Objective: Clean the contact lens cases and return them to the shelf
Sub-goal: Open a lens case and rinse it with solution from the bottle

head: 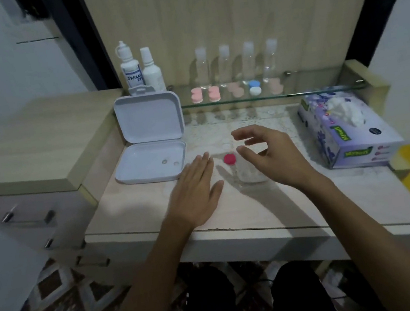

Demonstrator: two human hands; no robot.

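cases: five contact lens cases [236,90] on the glass shelf [321,90], four pink, one blue-white | one red cap [229,159] on the tabletop [273,211] between the hands | bottles: four clear [237,62], two white [142,70] | left hand [195,194] flat on tabletop, right hand [269,156] loosely spread above, holding nothing | white box [152,139] open, tissue box [346,129] right

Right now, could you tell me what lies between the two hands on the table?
In the head view, a red cap lies between the left hand and right hand.
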